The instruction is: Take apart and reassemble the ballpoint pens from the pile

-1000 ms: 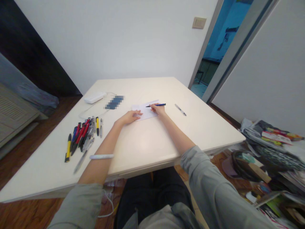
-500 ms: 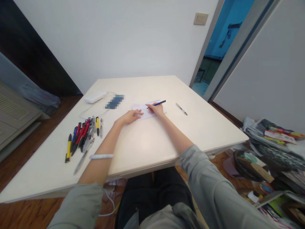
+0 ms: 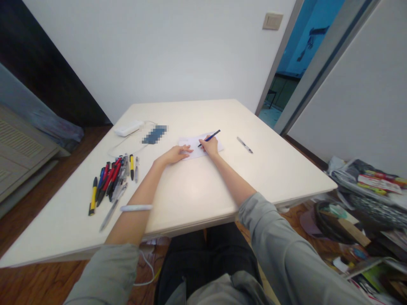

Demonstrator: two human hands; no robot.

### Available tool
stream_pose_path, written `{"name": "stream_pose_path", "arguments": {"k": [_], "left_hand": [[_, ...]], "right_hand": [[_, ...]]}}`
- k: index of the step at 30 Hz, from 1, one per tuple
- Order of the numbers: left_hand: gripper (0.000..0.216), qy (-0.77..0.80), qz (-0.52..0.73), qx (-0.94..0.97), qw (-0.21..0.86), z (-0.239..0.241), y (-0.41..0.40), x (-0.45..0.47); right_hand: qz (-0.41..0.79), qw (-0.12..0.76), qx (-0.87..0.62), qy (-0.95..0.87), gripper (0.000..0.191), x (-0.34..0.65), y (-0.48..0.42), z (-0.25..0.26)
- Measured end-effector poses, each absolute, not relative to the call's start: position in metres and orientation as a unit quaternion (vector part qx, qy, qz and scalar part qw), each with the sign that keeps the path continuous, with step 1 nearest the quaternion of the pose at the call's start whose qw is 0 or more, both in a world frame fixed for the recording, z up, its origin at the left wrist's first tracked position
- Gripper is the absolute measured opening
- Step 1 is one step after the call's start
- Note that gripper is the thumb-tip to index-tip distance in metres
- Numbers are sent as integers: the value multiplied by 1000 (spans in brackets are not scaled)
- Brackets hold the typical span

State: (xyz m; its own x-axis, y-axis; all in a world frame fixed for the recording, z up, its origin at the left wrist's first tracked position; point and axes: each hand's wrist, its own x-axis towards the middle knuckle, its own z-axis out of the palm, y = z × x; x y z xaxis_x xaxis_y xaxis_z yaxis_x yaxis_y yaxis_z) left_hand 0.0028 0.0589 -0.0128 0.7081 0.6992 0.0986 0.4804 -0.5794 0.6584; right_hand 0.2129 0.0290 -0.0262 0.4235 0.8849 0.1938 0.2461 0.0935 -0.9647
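A white sheet of paper [image 3: 199, 154] lies on the white table [image 3: 193, 190] in front of me. My left hand [image 3: 178, 154] rests on the paper's left edge with its fingers stretched out. On the right part of the sheet, my right hand [image 3: 210, 146] is closed around a dark blue pen [image 3: 213, 135]. The pen leans up to the right, its tip down at the paper. To the right of this hand, a clear pen with a dark end [image 3: 244, 145] lies alone on the table.
Several red, blue, yellow and clear pens [image 3: 111, 178] lie in a pile left of my left forearm. Behind them are a blurred-out blue phone-like object [image 3: 154, 134] and a white power strip [image 3: 129, 128] with cables. A bin [image 3: 330, 222] and clutter stand on the floor at the right.
My right hand has slid slightly over the paper, and the pen stands a bit steeper. My left hand stays on the sheet. The whole view has shifted a little.
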Motion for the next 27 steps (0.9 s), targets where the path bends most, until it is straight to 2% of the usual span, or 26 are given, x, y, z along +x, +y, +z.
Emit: {"name": "stream_pose_path", "arguments": {"k": [13,21,27], "left_hand": [[70,345,159,872,310,-14,61,3],[57,345,195,858,326,-12,57,4],[63,350,199,849,341,-11,56,6]], "right_hand": [[276,559,-627,-467,17,213,31,-29],[267,558,-627,-472,17,214,30,-28],[269,539,-634,-485,18,214,29,-26]]}}
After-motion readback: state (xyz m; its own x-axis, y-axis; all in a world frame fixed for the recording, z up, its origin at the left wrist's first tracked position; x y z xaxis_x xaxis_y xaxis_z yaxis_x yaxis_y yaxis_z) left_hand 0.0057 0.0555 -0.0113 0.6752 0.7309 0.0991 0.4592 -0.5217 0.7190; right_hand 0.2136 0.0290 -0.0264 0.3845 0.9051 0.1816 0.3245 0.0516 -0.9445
